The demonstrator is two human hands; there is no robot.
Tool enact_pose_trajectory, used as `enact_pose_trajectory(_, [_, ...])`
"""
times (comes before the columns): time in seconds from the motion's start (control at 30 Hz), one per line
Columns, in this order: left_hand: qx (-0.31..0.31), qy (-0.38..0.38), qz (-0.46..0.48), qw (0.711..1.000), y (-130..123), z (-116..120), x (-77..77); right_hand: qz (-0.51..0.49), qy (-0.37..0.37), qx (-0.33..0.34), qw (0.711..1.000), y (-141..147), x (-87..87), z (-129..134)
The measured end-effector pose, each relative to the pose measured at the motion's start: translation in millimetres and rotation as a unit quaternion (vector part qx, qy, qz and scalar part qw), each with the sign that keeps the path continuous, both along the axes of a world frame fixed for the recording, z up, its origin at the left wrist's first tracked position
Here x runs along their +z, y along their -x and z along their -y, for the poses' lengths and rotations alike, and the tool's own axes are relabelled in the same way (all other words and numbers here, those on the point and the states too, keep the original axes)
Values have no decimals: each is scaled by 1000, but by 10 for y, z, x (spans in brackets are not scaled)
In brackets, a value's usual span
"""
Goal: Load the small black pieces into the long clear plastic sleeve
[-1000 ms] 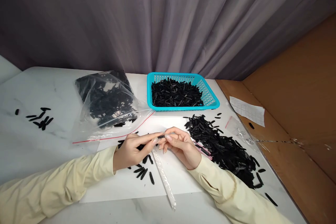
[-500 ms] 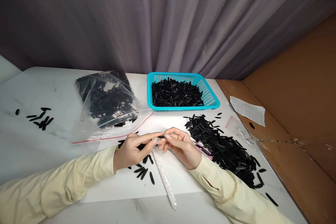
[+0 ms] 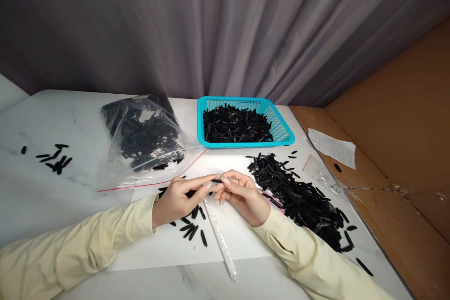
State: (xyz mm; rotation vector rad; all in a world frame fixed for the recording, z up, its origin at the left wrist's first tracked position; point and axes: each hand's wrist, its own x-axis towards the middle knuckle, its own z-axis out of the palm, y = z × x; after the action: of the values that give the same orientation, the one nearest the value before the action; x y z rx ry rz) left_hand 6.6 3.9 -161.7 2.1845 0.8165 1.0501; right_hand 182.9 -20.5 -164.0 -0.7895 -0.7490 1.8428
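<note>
My left hand (image 3: 184,197) and my right hand (image 3: 246,194) meet fingertip to fingertip above the white sheet. Between them lies a small, slim black strip (image 3: 217,181), pinched by the fingertips of both hands. What the strip is made of I cannot tell. Below the fingers a long, narrow white plastic-looking sleeve (image 3: 221,241) slants down towards me, its upper end near my fingertips. Several loose black strips (image 3: 191,230) are scattered under and beside my left hand. A large heap of similar strips (image 3: 298,197) spreads to the right of my right hand.
A turquoise basket (image 3: 246,145) holding black strips stands at the back. Left of it lies a clear zip bag (image 3: 119,168) with more strips. A few strips (image 3: 63,164) lie far left. At right are a small clear bag (image 3: 321,176), a paper slip (image 3: 332,148) and cardboard (image 3: 397,126).
The black strip shows more fully between my fingertips, and my fingers have shifted slightly around it. Everything else has stayed in place.
</note>
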Motion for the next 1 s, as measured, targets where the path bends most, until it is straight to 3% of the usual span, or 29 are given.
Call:
enact_pose_trajectory(0.7, [-24,76,-4,997,9,-6,9,4,-12,-13,1000,-4,1,15])
enact_pose_trajectory(1.0, [-28,44,16,999,14,-1,19,48,-44,-69,995,19,-28,27])
